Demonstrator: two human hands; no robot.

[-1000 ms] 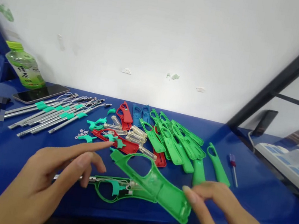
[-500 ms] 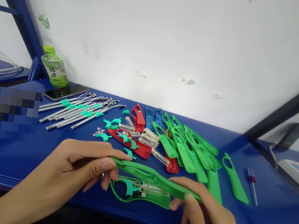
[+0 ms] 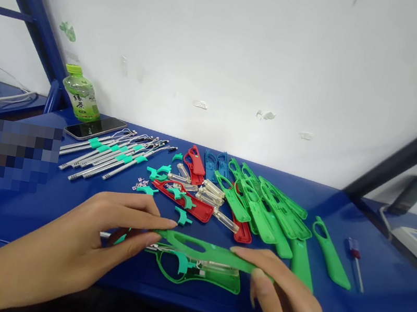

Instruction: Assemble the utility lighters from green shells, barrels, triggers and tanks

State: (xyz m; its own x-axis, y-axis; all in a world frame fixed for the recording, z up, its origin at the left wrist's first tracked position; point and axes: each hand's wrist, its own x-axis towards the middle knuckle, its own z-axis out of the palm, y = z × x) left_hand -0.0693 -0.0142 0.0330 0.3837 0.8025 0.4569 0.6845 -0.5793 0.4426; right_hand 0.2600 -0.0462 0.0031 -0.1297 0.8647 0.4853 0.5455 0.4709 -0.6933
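Note:
A green lighter handle half-shell (image 3: pixel 207 252), outer face up, is pinched at both ends. My left hand (image 3: pixel 113 230) grips its loop end between thumb and fingers. At its wider end, the thumb and fingers of my right hand (image 3: pixel 285 295) close on it. Just below lies a matching green half-shell (image 3: pixel 225 284), open side up. Inside it sit a teal trigger (image 3: pixel 181 264), a clear fuel tank (image 3: pixel 219 268) and a small black-and-white part. A metal tube (image 3: pixel 104 235) pokes out behind my left fingers, its rest mostly hidden.
Behind my hands are red shells (image 3: pixel 200 210), clear tanks (image 3: pixel 210 193), teal triggers (image 3: pixel 183 216) and a pile of green shells (image 3: pixel 258 214). Wired metal tubes (image 3: pixel 113 157), a phone (image 3: pixel 96 128) and a bottle (image 3: pixel 83 99) stand left. A screwdriver (image 3: pixel 355 261) lies right.
The held half-shell has come down closer to the lower one and tilted, so its outer face shows more. The metal tube now shows left of my left fingers.

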